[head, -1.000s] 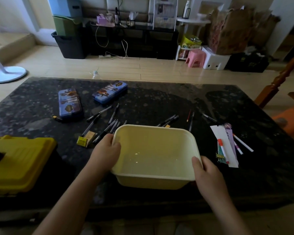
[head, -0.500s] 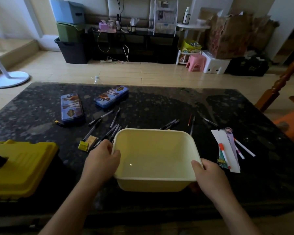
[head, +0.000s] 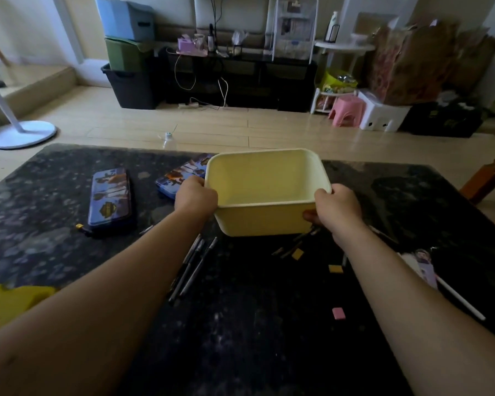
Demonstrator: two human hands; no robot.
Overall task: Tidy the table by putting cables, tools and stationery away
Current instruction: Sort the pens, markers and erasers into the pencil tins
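Cream tub (head: 266, 178): empty, open side up, held in both hands over the far middle of the dark stone table (head: 255, 332). It looks clear of the top, but I can't confirm a gap. Left hand (head: 195, 197) grips the tub's near-left corner, fingers curled together round the rim and side wall; can't tell where the thumb sits. Right hand (head: 337, 208) pinches the near-right corner: thumb hooked over the rim, one fingertip against the outer wall below it, other fingers hidden. Just left of the tub, partly behind the left hand: blue pencil case (head: 180, 177), flat. Further left of the tub: second pencil case (head: 110, 197), flat, long axis running away from camera. Nearer than the tub, below its left corner: dark pens (head: 193, 264), roughly parallel. Poking out under the tub's near-right corner: loose pens (head: 295, 247), with a yellow eraser (head: 297, 254) beside them and a second yellow eraser (head: 335, 268) slightly nearer. Pink eraser (head: 338, 313) is well nearer than the tub, alone. Right of the tub and nearer: printed card (head: 425, 267) and white pen (head: 459, 300). Far left of the tub and nearer: yellow case (head: 9, 301), partly hidden by the left forearm.
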